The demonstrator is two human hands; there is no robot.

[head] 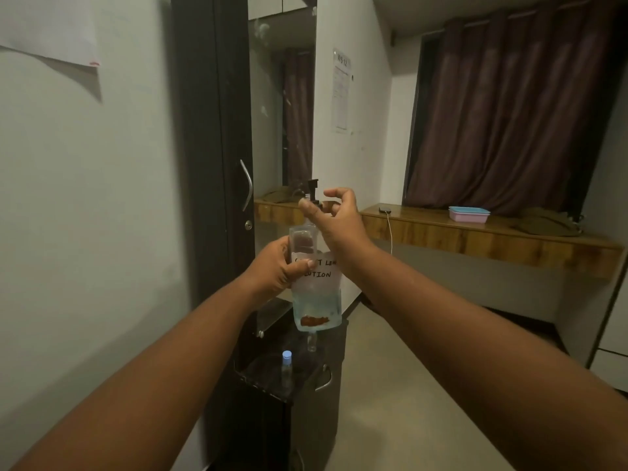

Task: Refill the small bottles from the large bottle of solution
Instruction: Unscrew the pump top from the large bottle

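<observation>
I hold the large clear bottle [317, 300] upright in the air; it has a white handwritten label and some pale liquid at the bottom. My left hand [277, 266] grips its middle. My right hand [334, 215] pinches the black pump top [313, 192] at the neck with thumb and fingers. Below, on a dark cabinet top [265, 372], stands a small clear bottle with a blue cap [287, 367]. A second small bottle without a cap [312, 341] stands right under the large bottle's base.
A dark wardrobe door with a metal handle [247, 185] is on the left. A wooden shelf [475, 239] along the right wall carries a pink and blue box [469, 214] and a phone on a cable [385, 210]. Dark curtains [503, 107] hang behind.
</observation>
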